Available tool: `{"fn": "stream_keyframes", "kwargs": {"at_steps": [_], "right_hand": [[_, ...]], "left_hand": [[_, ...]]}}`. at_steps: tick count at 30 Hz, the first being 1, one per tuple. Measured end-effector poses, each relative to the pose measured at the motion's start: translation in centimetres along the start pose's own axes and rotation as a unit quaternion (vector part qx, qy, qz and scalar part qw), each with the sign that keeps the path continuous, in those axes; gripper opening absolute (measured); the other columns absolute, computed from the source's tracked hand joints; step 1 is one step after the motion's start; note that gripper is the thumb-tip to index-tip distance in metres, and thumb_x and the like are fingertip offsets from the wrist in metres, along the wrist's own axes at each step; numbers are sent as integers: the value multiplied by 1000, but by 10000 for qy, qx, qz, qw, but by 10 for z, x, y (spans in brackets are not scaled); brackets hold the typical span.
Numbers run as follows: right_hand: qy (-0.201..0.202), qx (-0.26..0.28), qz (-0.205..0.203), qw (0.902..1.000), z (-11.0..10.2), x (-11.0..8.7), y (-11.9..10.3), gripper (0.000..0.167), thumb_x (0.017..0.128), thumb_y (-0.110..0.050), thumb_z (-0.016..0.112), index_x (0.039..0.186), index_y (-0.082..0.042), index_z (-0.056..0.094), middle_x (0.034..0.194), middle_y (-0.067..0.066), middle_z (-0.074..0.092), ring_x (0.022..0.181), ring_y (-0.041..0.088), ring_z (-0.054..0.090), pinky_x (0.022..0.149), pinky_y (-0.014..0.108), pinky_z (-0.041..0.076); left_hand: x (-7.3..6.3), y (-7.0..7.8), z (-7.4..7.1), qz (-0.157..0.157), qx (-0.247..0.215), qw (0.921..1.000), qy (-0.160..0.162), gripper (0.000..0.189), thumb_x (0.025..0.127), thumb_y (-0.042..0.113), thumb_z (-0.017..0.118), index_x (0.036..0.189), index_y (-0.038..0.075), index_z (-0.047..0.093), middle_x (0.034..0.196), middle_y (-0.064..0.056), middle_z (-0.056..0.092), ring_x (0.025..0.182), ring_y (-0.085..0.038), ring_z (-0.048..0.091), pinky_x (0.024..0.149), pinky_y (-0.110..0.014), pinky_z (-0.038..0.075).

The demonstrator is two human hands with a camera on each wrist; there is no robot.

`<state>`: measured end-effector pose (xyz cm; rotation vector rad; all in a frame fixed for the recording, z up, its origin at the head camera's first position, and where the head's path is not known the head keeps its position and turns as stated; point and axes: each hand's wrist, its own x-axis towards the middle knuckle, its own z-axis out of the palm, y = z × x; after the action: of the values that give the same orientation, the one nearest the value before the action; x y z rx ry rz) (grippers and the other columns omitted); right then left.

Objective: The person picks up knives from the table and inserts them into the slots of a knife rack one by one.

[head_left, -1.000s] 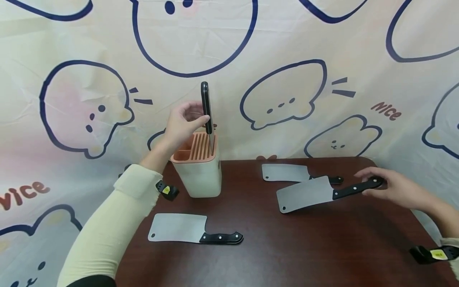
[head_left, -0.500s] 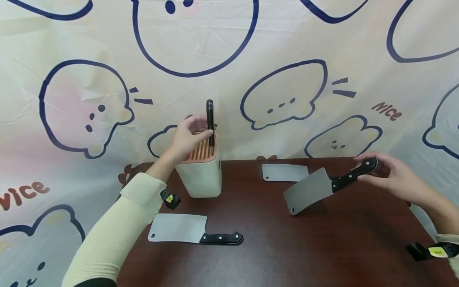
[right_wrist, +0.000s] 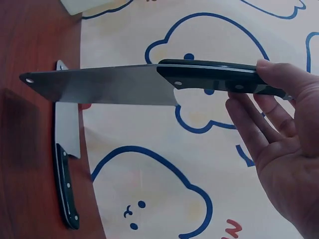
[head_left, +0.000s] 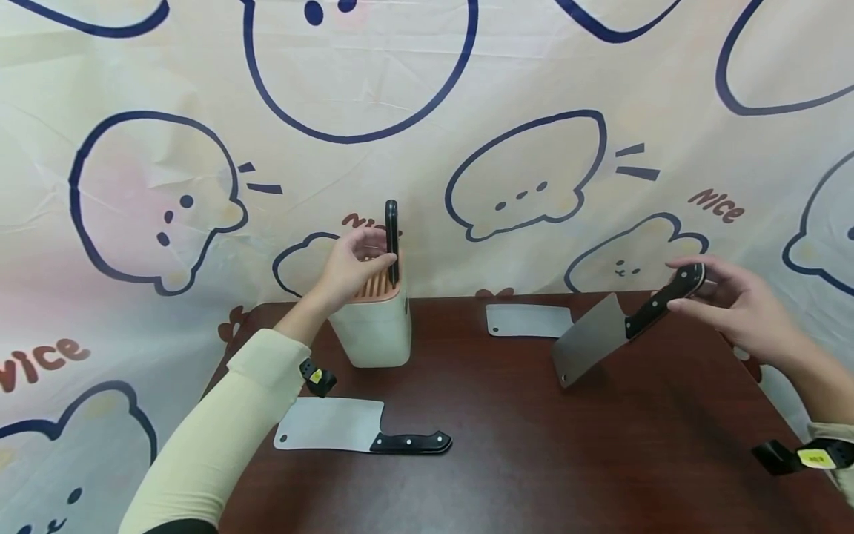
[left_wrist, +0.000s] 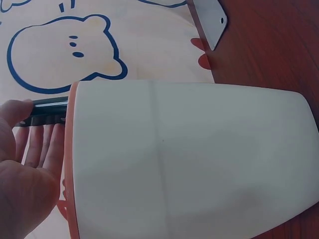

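My left hand (head_left: 350, 273) pinches the upright black handle of a knife (head_left: 391, 231) between thumb and fingers. That knife's blade is sunk out of sight in the slotted top of the white knife block (head_left: 371, 335). In the left wrist view, the block's wall (left_wrist: 174, 149) fills the middle, with the handle (left_wrist: 49, 106) jutting past its orange rim. On the right, my right hand (head_left: 754, 315) grips a cleaver (head_left: 590, 340) by the end of its black handle, blade slanting down to the left. The right wrist view shows thumb on top of the handle (right_wrist: 209, 77) and fingers beneath.
Another cleaver (head_left: 527, 320) lies at the back of the brown table (head_left: 534, 475), its handle hidden in the head view behind the held one. A further cleaver (head_left: 330, 424) lies in front of the block, handle pointing right. A patterned cloth (head_left: 414, 185) hangs behind the table.
The left hand has moved down with the knife, whose blade has sunk into the block's slot. The right hand has raised its cleaver's handle, tilting the blade more steeply and shifting it right.
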<state>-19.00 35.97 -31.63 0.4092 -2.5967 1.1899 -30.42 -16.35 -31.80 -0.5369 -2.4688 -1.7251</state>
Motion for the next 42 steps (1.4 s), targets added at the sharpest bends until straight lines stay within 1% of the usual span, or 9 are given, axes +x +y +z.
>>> {"fn": "stream_keyframes", "kwargs": {"at_steps": [4, 12, 17, 22, 27, 31, 34, 38, 42], "right_hand": [[122, -117, 96, 9998, -4, 3, -5, 59, 92, 0, 73, 144, -17, 54, 107, -12, 61, 84, -2, 66, 66, 13, 51], [159, -24, 98, 9998, -4, 12, -19, 63, 93, -2, 72, 150, -19, 50, 125, -14, 52, 97, -14, 61, 77, 4, 46], [87, -158, 140, 9997, -3, 20, -33, 63, 94, -8, 73, 151, -22, 49, 121, -18, 56, 98, -14, 59, 77, 3, 45], [-14, -210, -18, 9998, -1, 28, -47, 62, 95, -8, 73, 150, -22, 50, 112, -16, 63, 95, -6, 63, 75, 8, 49], [-55, -94, -118, 9999, 4, 32, -57, 60, 93, -4, 74, 147, -20, 53, 106, -15, 68, 94, -2, 65, 75, 11, 50], [-145, 34, -243, 9996, 11, 36, -63, 58, 93, -5, 74, 146, -20, 54, 109, -11, 68, 98, 0, 65, 76, 12, 49], [-229, 77, -329, 9992, 18, 42, -68, 59, 92, -5, 75, 146, -19, 55, 111, -10, 68, 100, 1, 65, 78, 11, 49], [-363, 146, -380, 9985, 25, 50, -80, 60, 92, -6, 75, 146, -21, 54, 112, -8, 68, 102, 3, 65, 84, 9, 48], [-457, 241, -468, 9976, 30, 56, -94, 60, 93, -8, 75, 147, -23, 53, 111, -3, 68, 101, 7, 66, 86, 10, 48]], "left_hand": [[0, 0, 1, 5, -36, 10000, -22, 40, 96, 9, 70, 132, -1, 57, 125, -16, 64, 111, -25, 63, 91, -27, 52], [1, -1, -2, -55, -87, 9999, -105, 41, 97, 8, 69, 134, -1, 55, 128, -16, 62, 116, -26, 61, 95, -30, 52], [-3, 1, -6, 8, -47, 9999, -100, 44, 99, 14, 68, 138, 1, 54, 132, -16, 59, 119, -27, 60, 95, -30, 52], [-11, 3, -12, 144, 11, 9993, 343, 44, 100, 18, 67, 136, -2, 54, 127, -15, 58, 112, -23, 59, 89, -23, 51], [-18, 8, -18, 278, 163, 9968, 729, 40, 99, 23, 68, 130, 0, 58, 114, -6, 59, 104, -17, 59, 88, -24, 49], [-20, 16, -18, 433, 133, 9953, 859, 37, 99, 23, 69, 127, 1, 61, 113, -5, 61, 104, -16, 59, 90, -25, 48], [-20, 26, -15, 587, -34, 9948, 833, 36, 98, 20, 70, 126, -1, 61, 111, -4, 62, 103, -17, 60, 89, -24, 48], [-20, 39, -6, 818, -236, 9941, 676, 34, 97, 14, 70, 124, -4, 61, 105, -2, 64, 99, -17, 62, 87, -24, 49], [-21, 51, 4, 974, -284, 9938, 452, 32, 97, 10, 70, 124, -3, 62, 107, -7, 64, 100, -18, 62, 89, -26, 50]]}}
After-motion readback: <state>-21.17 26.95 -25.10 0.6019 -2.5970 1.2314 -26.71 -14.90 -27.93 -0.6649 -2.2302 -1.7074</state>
